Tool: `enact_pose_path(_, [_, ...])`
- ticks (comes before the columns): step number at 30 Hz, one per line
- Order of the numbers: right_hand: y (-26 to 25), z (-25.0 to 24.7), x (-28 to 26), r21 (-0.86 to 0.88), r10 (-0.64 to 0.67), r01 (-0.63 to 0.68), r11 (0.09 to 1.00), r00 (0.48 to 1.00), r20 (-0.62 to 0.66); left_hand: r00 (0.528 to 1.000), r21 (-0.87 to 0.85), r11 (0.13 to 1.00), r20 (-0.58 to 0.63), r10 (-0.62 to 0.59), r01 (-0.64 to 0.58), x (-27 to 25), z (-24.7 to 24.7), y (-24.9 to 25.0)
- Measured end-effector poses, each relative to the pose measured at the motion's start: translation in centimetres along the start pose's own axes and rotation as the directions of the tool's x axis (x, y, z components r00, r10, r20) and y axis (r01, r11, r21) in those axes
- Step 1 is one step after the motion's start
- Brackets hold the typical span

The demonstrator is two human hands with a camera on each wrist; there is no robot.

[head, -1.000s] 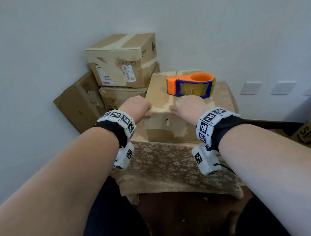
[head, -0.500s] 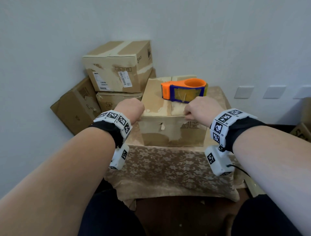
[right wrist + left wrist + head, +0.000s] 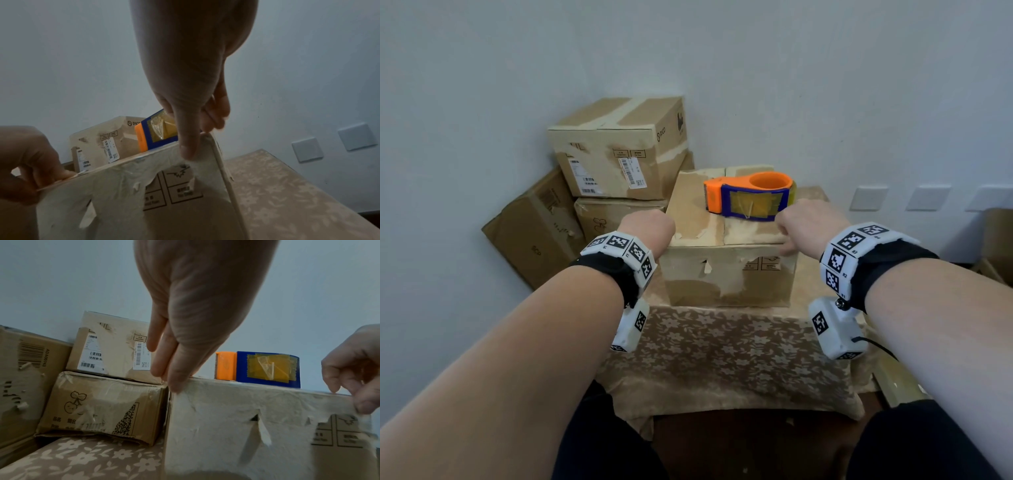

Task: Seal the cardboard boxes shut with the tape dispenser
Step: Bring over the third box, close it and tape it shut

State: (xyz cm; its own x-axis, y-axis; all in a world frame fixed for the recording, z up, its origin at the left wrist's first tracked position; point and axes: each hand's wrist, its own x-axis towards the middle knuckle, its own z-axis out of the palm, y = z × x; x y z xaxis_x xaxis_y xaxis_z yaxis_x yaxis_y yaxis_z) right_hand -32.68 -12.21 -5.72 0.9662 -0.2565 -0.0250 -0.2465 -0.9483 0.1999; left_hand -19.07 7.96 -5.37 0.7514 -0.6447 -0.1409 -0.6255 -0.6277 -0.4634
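Item, table [image 3: 722,342]: I am working over its floral cloth, with the box standing on it.

Item, stacked boxes [image 3: 616,147]: these are sitting to my left against the wall, already taped across their tops, and I am leaving them alone.

Item, cardboard box [image 3: 729,274]: I am squaring this one up at the near top edge. Its two top flaps are lying flat and meeting at a centre seam. To do the step well, I judge I should be keeping both flaps level and the seam closed, steadying the box from both corners so it is not sliding on the cloth before tape goes down.

Item, tape dispenser [image 3: 751,197]: orange and blue, it is resting on the box top toward the back right, touched by neither hand. I judge my right hand should be reaching for it next.

Item, left hand [image 3: 645,228]: I am holding its fingers [image 3: 164,356] straight and pressed together, tips touching the near left top corner.

Item, right hand [image 3: 803,224]: I am curling it over the near right corner, thumb [image 3: 188,142] pressing down the front face, fingers over the top edge.
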Motion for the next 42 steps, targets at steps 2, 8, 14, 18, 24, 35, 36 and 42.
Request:
enact_pose_path(2, [0.1,-0.1,0.0,-0.031,0.016,-0.016,0.999,1.000,0.023,1.000,-0.010,1.000,-0.001,-0.008,0.008,0.2,0.2,0.0])
enact_pose_path(8, [0.0,0.5,0.4,-0.008,0.036,-0.035,0.999,0.993,0.109,0.999,-0.177,0.983,-0.007,-0.040,0.038,1.3,2.0,-1.0])
enact_pose_path(14, [0.3,1.4,0.8,0.012,0.063,-0.065,0.998,0.991,0.120,0.999,-0.260,0.965,-0.010,-0.035,0.032,1.8,2.4,-1.6])
enact_pose_path(18, [0.3,1.6,1.1,0.005,0.081,-0.083,0.997,0.986,0.143,0.999,-0.263,0.964,0.004,-0.048,0.048,1.8,2.3,-1.3])
enact_pose_path(24, [0.5,-0.4,0.8,0.088,0.100,-0.099,0.991,0.995,-0.015,0.993,-0.273,0.957,0.090,-0.080,0.102,1.7,1.0,-0.6])
enact_pose_path(35, [0.4,1.3,3.4,0.165,0.138,-0.105,0.981,0.969,-0.203,0.984,-0.225,0.968,0.157,-0.078,0.113,2.0,-0.7,1.3])
enact_pose_path(36, [0.3,1.2,3.4,0.143,0.142,-0.113,0.983,0.966,-0.216,0.983,-0.225,0.967,0.165,-0.079,0.116,2.1,-0.8,1.3])
enact_pose_path(42, [0.8,1.5,2.3,0.181,0.198,-0.157,0.971,0.950,-0.240,0.964,-0.229,0.958,0.242,-0.114,0.171,2.0,-2.2,2.3])
